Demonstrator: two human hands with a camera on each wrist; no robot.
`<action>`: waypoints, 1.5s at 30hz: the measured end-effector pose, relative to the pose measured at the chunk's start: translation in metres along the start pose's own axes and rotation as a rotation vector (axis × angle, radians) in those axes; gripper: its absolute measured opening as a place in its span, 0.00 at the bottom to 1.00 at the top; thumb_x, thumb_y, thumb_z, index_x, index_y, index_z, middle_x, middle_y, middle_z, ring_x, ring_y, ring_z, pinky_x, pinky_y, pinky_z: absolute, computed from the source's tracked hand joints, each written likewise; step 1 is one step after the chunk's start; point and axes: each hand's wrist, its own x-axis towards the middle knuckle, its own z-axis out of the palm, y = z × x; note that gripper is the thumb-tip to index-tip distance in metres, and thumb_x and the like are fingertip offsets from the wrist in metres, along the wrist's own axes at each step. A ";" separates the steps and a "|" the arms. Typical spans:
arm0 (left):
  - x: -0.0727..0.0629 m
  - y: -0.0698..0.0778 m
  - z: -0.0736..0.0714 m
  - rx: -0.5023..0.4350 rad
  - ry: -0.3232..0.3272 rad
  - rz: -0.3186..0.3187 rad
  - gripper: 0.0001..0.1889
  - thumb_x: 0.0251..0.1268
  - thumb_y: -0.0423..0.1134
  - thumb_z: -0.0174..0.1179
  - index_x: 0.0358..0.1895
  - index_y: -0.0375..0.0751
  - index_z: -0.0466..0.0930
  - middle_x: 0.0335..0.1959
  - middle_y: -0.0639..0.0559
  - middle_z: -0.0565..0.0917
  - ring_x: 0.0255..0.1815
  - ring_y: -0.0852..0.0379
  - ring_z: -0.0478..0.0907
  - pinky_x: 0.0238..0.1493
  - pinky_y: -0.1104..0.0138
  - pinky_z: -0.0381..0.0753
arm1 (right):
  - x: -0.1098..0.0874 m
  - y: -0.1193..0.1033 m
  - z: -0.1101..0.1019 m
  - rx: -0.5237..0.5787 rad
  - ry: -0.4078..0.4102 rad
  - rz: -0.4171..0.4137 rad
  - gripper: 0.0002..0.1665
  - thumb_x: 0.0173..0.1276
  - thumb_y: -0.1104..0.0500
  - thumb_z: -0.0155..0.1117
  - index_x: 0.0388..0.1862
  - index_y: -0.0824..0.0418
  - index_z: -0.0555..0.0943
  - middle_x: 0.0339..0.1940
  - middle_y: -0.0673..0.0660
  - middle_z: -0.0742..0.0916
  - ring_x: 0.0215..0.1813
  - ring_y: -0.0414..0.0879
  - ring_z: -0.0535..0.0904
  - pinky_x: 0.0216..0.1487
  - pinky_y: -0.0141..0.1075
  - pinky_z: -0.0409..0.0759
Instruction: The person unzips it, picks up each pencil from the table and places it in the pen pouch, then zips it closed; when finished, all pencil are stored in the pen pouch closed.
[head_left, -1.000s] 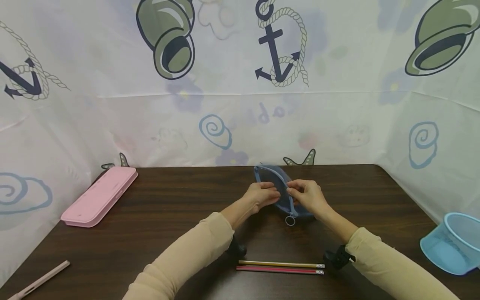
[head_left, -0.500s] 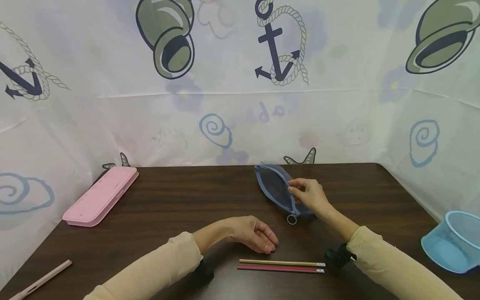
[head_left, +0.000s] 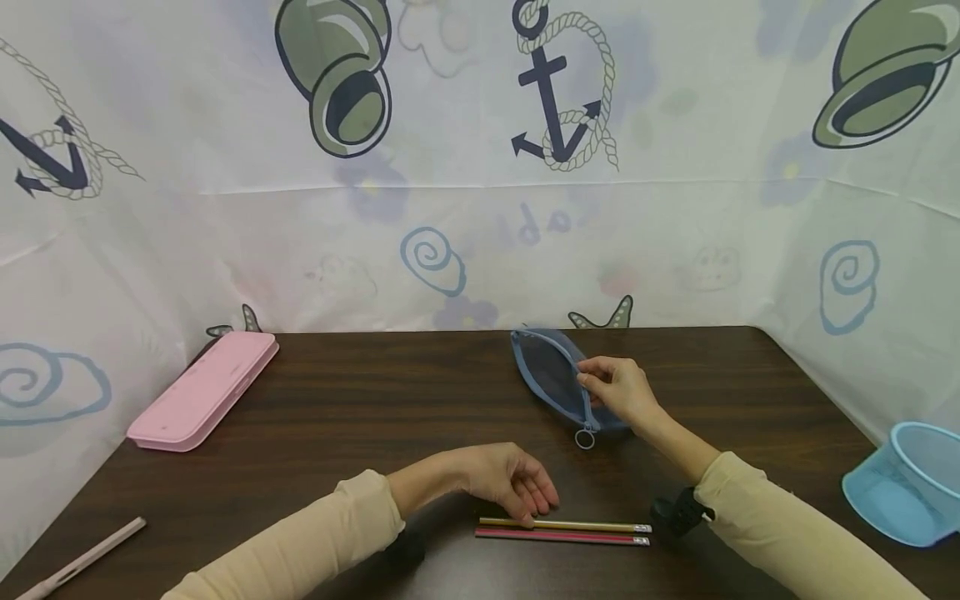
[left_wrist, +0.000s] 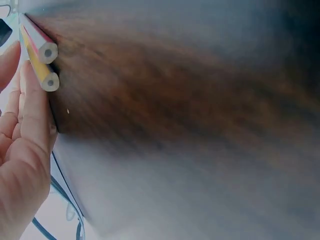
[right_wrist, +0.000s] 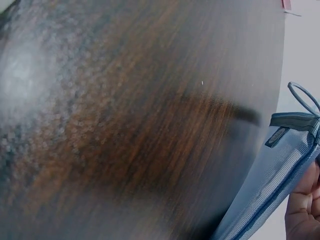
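Note:
A blue zipper pouch of mesh fabric lies at the back middle of the table, its mouth spread apart and a ring hanging from the zipper end. My right hand pinches the right edge of that mouth; in the right wrist view the fingers show behind the pouch. Two pencils lie side by side near the front: a gold one and a red one. Over their left part is my left hand, thumb tip right at the gold pencil, fingers relaxed and apart from the thumb.
A pink pencil case lies at the back left. Toward the front left is a pale pink pen-like stick. At the right edge sits a light blue container. A printed cloth hangs behind the table.
My left hand has left the pouch and come down toward the front, its thumb reaching the gold pencil. The right hand has stayed at the pouch's edge, and the mouth now shows fully.

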 end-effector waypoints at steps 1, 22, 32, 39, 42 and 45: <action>0.000 0.000 0.000 0.020 0.004 0.007 0.16 0.50 0.18 0.64 0.46 0.30 0.80 0.35 0.49 0.84 0.32 0.62 0.79 0.37 0.75 0.81 | 0.000 0.000 0.000 -0.001 -0.001 -0.002 0.14 0.66 0.68 0.59 0.50 0.74 0.79 0.39 0.71 0.84 0.29 0.45 0.83 0.32 0.35 0.85; -0.001 0.010 0.007 0.371 0.078 0.088 0.14 0.49 0.19 0.63 0.38 0.38 0.84 0.26 0.56 0.82 0.27 0.69 0.77 0.32 0.78 0.80 | 0.002 -0.001 -0.004 -0.010 0.009 -0.010 0.14 0.66 0.68 0.59 0.49 0.74 0.79 0.39 0.71 0.85 0.28 0.45 0.83 0.33 0.41 0.86; -0.004 0.013 -0.005 0.705 0.064 0.154 0.12 0.48 0.23 0.65 0.35 0.43 0.84 0.25 0.63 0.80 0.27 0.75 0.75 0.31 0.82 0.77 | 0.001 0.002 -0.003 -0.007 0.020 0.002 0.13 0.66 0.68 0.59 0.48 0.73 0.80 0.39 0.71 0.85 0.26 0.43 0.82 0.32 0.40 0.86; -0.018 0.018 -0.031 0.585 0.033 0.122 0.13 0.51 0.22 0.62 0.38 0.41 0.85 0.28 0.60 0.81 0.29 0.71 0.75 0.33 0.78 0.79 | 0.001 0.001 -0.004 -0.008 0.020 -0.006 0.13 0.66 0.68 0.59 0.48 0.74 0.80 0.38 0.71 0.85 0.26 0.43 0.82 0.33 0.42 0.86; -0.024 0.018 -0.042 0.516 0.041 0.127 0.13 0.53 0.21 0.61 0.40 0.38 0.84 0.30 0.55 0.83 0.30 0.68 0.76 0.34 0.77 0.79 | 0.001 0.001 -0.005 -0.005 0.019 -0.005 0.13 0.66 0.68 0.59 0.48 0.74 0.79 0.38 0.71 0.85 0.26 0.43 0.82 0.33 0.42 0.86; -0.028 0.016 -0.052 0.436 0.060 0.124 0.12 0.55 0.22 0.60 0.42 0.34 0.83 0.33 0.48 0.84 0.32 0.65 0.78 0.35 0.75 0.80 | 0.000 0.001 -0.005 -0.001 0.011 0.001 0.14 0.66 0.68 0.59 0.49 0.74 0.79 0.39 0.71 0.85 0.27 0.43 0.83 0.33 0.42 0.86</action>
